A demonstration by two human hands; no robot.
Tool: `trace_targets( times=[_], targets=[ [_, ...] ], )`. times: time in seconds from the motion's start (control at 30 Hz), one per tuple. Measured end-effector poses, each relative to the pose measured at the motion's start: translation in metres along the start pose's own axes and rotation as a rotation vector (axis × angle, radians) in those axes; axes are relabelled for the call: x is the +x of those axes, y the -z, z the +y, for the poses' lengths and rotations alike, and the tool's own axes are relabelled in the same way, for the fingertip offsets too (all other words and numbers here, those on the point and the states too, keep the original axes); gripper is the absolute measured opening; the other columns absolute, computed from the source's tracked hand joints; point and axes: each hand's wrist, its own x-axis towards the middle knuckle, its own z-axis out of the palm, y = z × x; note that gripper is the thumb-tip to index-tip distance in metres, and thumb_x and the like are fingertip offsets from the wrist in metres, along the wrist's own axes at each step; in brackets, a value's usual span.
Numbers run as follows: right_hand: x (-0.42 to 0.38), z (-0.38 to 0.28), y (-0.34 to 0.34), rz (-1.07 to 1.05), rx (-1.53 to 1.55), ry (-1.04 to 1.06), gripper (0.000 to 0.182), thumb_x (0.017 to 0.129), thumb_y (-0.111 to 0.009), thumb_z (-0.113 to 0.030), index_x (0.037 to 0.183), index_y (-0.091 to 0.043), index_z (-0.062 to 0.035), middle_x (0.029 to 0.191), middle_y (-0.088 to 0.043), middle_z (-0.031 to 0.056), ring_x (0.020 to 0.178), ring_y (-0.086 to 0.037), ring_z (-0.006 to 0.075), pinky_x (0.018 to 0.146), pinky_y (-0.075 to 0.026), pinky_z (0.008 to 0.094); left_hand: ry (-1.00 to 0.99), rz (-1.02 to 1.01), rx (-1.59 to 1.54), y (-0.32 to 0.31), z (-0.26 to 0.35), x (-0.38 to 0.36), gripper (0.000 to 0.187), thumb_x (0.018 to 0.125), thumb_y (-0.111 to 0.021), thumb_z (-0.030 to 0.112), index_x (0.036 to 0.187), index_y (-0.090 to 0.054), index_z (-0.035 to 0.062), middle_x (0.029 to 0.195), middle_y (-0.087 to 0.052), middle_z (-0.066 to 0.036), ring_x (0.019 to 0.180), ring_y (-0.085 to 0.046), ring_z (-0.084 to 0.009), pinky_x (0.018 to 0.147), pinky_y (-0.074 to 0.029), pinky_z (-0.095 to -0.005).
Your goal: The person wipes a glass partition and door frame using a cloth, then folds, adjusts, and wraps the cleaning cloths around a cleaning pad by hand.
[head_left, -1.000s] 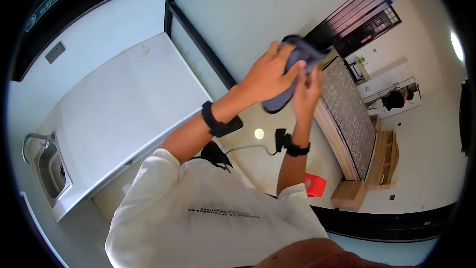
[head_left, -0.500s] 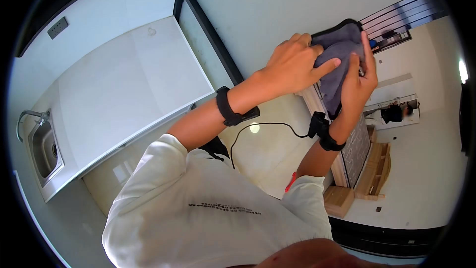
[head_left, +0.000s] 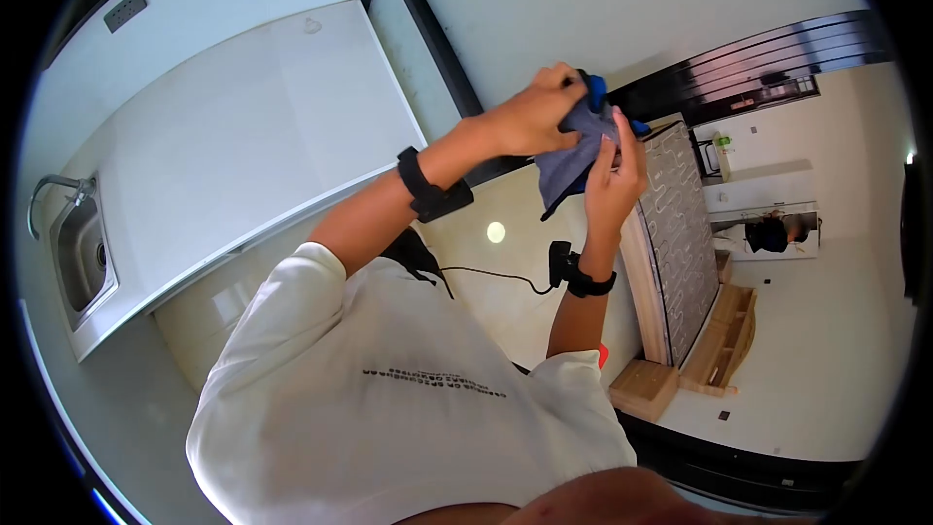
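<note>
Past counter edge (head_left: 391, 76), hands (head_left: 537, 117) hold grey cloth (head_left: 567, 167) above floor (head_left: 505, 255).

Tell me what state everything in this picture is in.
Left hand: gripping cloth
Right hand: fingers on cloth
Cloth: crumpled, held up
Wristbands: strapped on
Cable: slack
Tap: no water visibly running
Socket: nothing visibly plugged in
Mattress: uncovered
</note>
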Motion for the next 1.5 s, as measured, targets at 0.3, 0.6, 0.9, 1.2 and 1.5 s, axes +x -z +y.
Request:
trace_targets(
  times=[0.3, 0.6, 0.9, 1.2, 1.5],
  targets=[
    [-0.005, 0.021, -0.002, 0.279, 0.011, -0.142, 0.023, 0.094, -0.06, -0.007, 0.116, -0.06, 0.0005, 0.093, -0.059, 0.0114, 0.08, -0.062, 0.0217, 0.063, -0.052, 0.0312, -0.182, 0.209, 0.172, -0.042, 0.028, -0.003, 0.033, 0.085, -0.062, 0.012, 0.108, -0.055, -0.0105, 0.118, -0.047, -0.026, 0.113, -0.045, -0.0417, 0.099, -0.042, -0.0437],
    [-0.065, 0.027, -0.061, 0.179, 0.042, -0.24, 0.037, 0.098, -0.051, -0.011, 0.133, -0.049, 0.001, 0.121, -0.049, 0.0225, 0.109, -0.054, 0.0356, 0.091, -0.047, 0.042, 0.138, -0.008, 0.18, -0.06, -0.018, -0.03, 0.047, 0.082, -0.068, 0.02, 0.108, -0.046, -0.013, 0.109, -0.049, -0.028, 0.102, -0.05, -0.0427, 0.087, -0.045, -0.0473],
    [-0.095, 0.021, -0.077, 0.031, 0.227, -0.405, 0.056, 0.096, -0.061, -0.031, 0.142, -0.044, -0.0045, 0.123, -0.043, 0.025, 0.112, -0.052, 0.041, 0.094, -0.045, 0.0438, 0.136, 0.016, 0.116, -0.078, -0.052, -0.04, 0.056, 0.077, -0.076, 0.027, 0.108, -0.049, -0.0115, 0.104, -0.055, -0.028, 0.1, -0.053, -0.0446, 0.086, -0.046, -0.0489],
    [-0.127, 0.025, -0.083, 0.108, 0.218, -0.422, 0.053, 0.093, -0.065, -0.033, 0.133, -0.053, 0.0004, 0.115, -0.063, 0.0274, 0.103, -0.064, 0.039, 0.088, -0.051, 0.0408, 0.357, -0.08, 0.107, -0.075, -0.053, -0.07, 0.061, 0.079, -0.076, 0.03, 0.117, -0.048, -0.0079, 0.108, -0.056, -0.029, 0.103, -0.057, -0.0461, 0.086, -0.049, -0.0475],
    [-0.153, 0.011, -0.085, -0.008, 0.391, -0.602, 0.051, 0.093, -0.065, -0.031, 0.13, -0.056, 0.0032, 0.112, -0.066, 0.0278, 0.103, -0.067, 0.0367, 0.088, -0.051, 0.038, 0.44, -0.177, -0.029, -0.075, -0.05, -0.1, 0.058, 0.082, -0.072, 0.017, 0.128, -0.048, -0.0084, 0.114, -0.062, -0.029, 0.106, -0.063, -0.0395, 0.091, -0.05, -0.0401]
  ],
)
